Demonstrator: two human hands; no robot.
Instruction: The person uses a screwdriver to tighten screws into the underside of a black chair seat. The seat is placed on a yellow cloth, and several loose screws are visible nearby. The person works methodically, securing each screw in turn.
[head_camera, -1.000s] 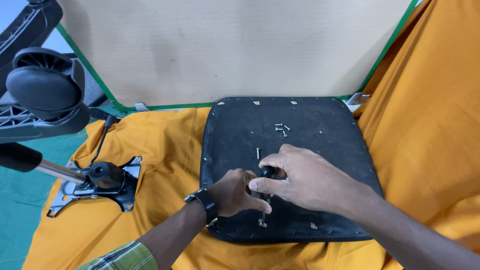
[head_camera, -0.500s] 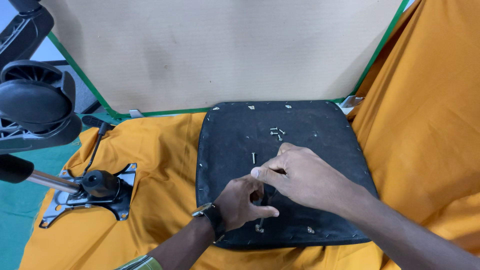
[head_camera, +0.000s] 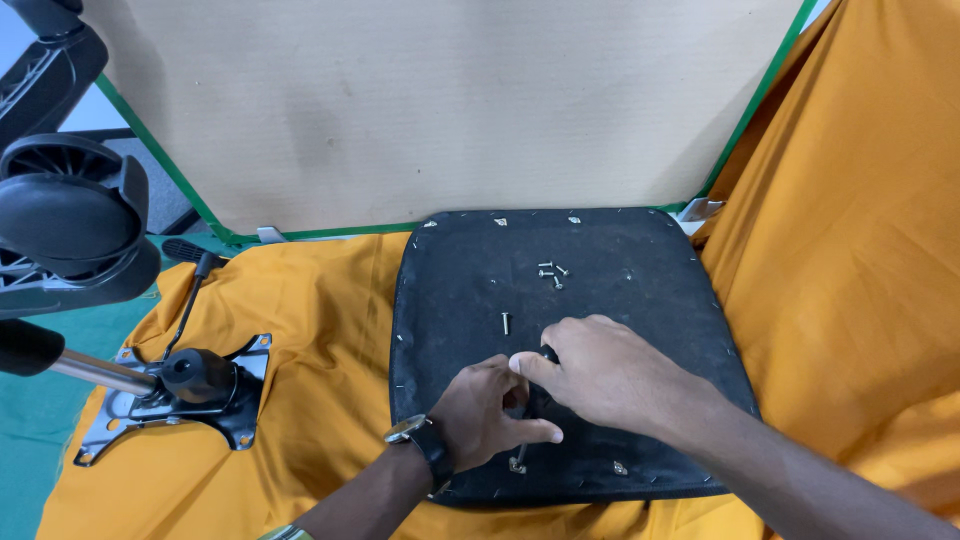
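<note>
Low in the frame's centre, a small dark tool (head_camera: 548, 354) is pinched by the right hand (head_camera: 610, 378) and left hand (head_camera: 487, 412) on the black seat pad (head_camera: 450, 300). Loose screws (head_camera: 549, 274) lie above; the chair mechanism (head_camera: 185, 385) sits at left.

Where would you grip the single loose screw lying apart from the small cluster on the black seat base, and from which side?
Pinch the lone screw across its thin shank, coming straight down from above. It lies flat on the black seat base with bare surface on both sides, clear of the screw cluster and both hands.
</note>
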